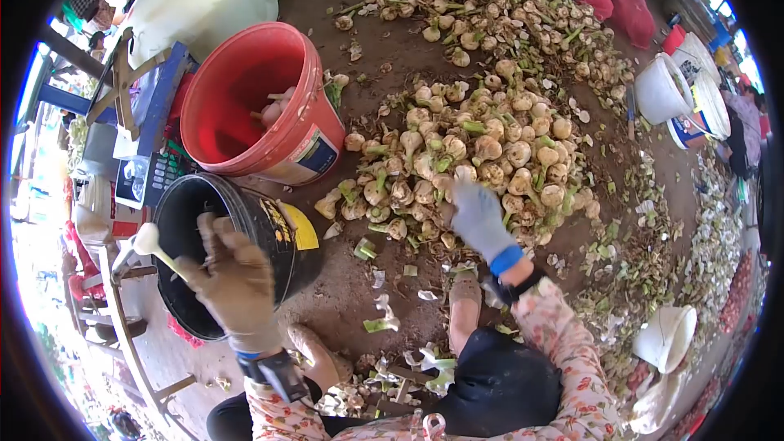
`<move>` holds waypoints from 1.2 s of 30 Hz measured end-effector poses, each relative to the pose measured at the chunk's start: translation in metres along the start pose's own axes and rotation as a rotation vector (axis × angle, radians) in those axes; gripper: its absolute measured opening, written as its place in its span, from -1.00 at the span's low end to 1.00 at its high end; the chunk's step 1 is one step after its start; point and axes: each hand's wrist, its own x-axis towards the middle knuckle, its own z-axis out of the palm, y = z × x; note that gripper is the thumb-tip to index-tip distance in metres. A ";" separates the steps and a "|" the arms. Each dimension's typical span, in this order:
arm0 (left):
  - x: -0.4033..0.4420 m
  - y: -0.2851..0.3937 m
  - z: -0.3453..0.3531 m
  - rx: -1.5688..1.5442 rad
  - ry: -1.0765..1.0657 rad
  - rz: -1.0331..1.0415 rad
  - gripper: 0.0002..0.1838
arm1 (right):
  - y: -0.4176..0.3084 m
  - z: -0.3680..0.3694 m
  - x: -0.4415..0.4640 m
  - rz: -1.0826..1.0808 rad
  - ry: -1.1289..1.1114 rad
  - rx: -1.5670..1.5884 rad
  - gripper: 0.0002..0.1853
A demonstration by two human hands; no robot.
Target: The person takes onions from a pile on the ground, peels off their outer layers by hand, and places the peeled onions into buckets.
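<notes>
Floral sleeves (563,343) and a dark-clad knee (506,384) fill the near edge, with two gloved hands stretched out beyond them. The left hand (237,278) is raised over the mouth of a black bucket (296,269), its fingers partly curled, and a pale-headed stalk (148,240) juts from its thumb side; blur clouds the shape, but it looks like a garlic bulb on its stem. The right hand (482,216) reaches to the near part of a garlic heap (523,135) on the ground; I cannot tell whether its fingers have closed on a bulb.

The likeliest trouble is a slip: the stalk is thin, so a slack gloved hold could let it swing or fall, either into the bucket or past the rim. Pulling at the heap's loose edge might set bulbs rolling toward the shoe (465,294) just below. Leaf scraps (384,314) by the feet could make footing slick. Should the left forearm catch the black bucket, it might be pushed against the red bucket (318,106), where pinkish bulbs (278,106) sit.
</notes>
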 end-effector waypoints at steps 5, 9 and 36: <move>-0.009 -0.087 -0.027 0.332 0.110 -0.509 -0.56 | 0.048 0.029 0.061 -0.084 0.122 -0.263 -0.69; -0.014 -0.138 -0.045 0.929 0.039 -0.462 -0.53 | 0.034 0.015 0.034 0.244 0.024 0.623 -0.79; -0.039 -0.144 -0.053 0.259 0.045 -0.710 -0.42 | -0.023 -0.019 -0.031 -0.115 -0.302 0.933 -0.76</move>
